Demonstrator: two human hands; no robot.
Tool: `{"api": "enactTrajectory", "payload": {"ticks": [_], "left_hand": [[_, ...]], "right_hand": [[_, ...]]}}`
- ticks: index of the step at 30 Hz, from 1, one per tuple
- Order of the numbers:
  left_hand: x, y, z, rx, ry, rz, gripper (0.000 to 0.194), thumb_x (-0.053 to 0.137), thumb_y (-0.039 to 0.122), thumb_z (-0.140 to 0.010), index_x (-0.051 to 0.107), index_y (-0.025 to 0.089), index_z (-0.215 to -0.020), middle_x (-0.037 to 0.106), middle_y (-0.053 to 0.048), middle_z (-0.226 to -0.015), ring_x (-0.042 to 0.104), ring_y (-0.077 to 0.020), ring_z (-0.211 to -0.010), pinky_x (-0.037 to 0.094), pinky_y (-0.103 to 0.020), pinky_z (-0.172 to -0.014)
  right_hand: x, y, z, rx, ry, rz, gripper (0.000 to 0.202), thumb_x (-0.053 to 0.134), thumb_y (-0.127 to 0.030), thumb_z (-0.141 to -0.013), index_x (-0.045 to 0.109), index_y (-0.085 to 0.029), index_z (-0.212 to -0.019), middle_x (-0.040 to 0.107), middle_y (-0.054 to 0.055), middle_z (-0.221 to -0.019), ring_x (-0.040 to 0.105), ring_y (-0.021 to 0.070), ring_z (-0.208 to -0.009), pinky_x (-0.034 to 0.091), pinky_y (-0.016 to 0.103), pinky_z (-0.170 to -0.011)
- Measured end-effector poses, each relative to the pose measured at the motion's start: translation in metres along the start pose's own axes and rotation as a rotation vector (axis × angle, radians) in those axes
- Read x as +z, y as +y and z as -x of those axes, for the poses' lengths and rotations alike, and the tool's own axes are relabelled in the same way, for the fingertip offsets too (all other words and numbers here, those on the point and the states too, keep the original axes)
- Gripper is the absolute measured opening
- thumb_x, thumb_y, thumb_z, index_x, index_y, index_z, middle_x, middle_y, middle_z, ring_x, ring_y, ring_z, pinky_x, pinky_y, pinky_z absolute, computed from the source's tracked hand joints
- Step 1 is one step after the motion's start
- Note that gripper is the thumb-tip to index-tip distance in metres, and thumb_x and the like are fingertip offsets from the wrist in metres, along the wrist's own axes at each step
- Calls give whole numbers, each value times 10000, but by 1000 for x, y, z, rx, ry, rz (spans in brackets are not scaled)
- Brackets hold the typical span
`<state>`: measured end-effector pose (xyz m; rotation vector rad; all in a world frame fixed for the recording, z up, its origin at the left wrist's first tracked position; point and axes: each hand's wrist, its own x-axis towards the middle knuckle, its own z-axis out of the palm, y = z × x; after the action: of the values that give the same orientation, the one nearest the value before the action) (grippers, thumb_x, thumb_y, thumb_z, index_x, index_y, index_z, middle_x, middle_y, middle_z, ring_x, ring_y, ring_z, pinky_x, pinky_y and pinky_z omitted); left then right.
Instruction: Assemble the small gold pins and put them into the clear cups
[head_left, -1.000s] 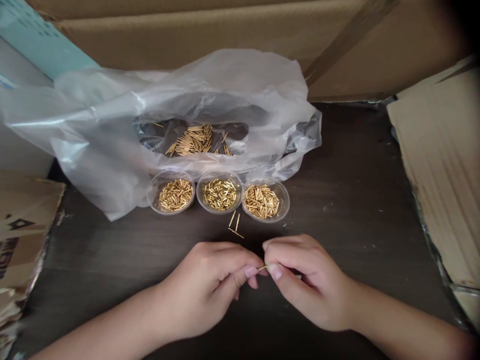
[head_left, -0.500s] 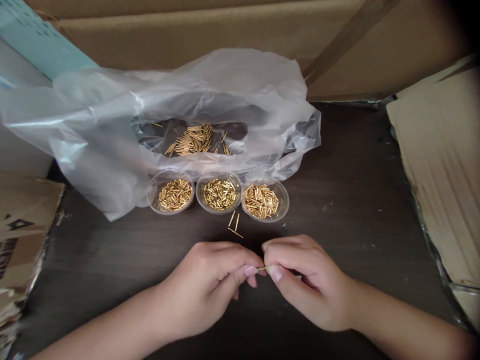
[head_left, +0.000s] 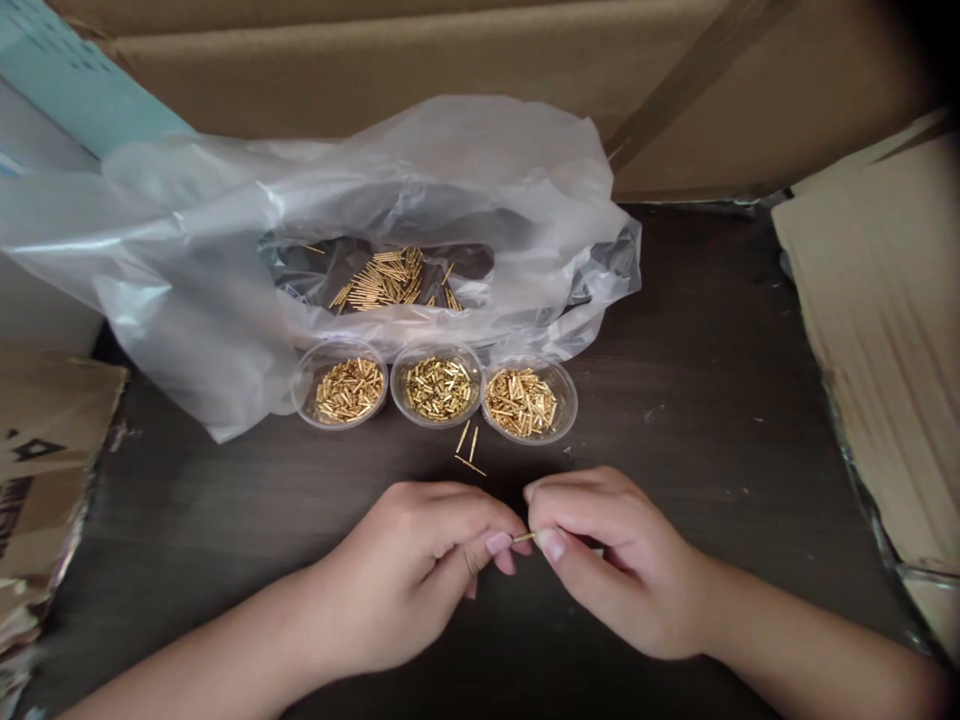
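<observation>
While two hands (head_left: 424, 575) pinch one pin (head_left: 523, 537), three cups (head_left: 568, 398) stand beyond.

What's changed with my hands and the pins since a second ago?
Nothing visibly: nothing was taken up or let go. Your left hand and right hand still hold a pin between them; the tubs, loose pins and bag stayed put.

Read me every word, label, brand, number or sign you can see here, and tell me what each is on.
No word reads for certain.
Left cardboard: a dark diamond-like sign, no words in it.
Same cardboard: sideways letters, cut off and blurred, unreadable.
Teal strip: dark marks, too blurred.
Bag opening: blue mark, too small.
</observation>
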<state>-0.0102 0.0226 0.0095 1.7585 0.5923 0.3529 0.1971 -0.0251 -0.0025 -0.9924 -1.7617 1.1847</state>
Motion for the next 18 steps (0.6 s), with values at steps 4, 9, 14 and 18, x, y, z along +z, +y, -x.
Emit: {"api": "enactTrajectory", "payload": {"ticks": [4,9,14,18], "left_hand": [[0,0,-1,12,15,-6,241,475,132,-1020,680,126,-893,637,3,-729,594,-55,-570,486,-155,-601],[0,1,-1,10,24,-18,231,487,106,-1005,681,126,-884,634,9,-709,594,-54,-557,485,-155,-594],[1,0,-1,16,20,-29,224,486,79,-991,668,129,-870,641,11,-709,592,-52,-557,484,-150,-596],[1,0,-1,26,12,-53,231,479,75,-993,661,130,-862,636,13,-700,588,-52,-561,476,-152,-598]], "right_hand": [[0,-1,-1,-7,8,15,242,428,-128,-920,396,-201,-690,429,-50,-581,387,80,-517,309,219,-502],[0,-3,-1,-23,7,37,243,424,-95,-896,375,-205,-684,418,-53,-572,374,82,-510,301,219,-491],[0,-2,0,-24,-5,40,221,431,-89,-876,372,-203,-696,404,-57,-585,373,77,-521,297,213,-502],[-1,0,0,-9,-24,40,209,437,-77,-850,356,-204,-704,379,-61,-586,354,76,-522,289,213,-505]]}}
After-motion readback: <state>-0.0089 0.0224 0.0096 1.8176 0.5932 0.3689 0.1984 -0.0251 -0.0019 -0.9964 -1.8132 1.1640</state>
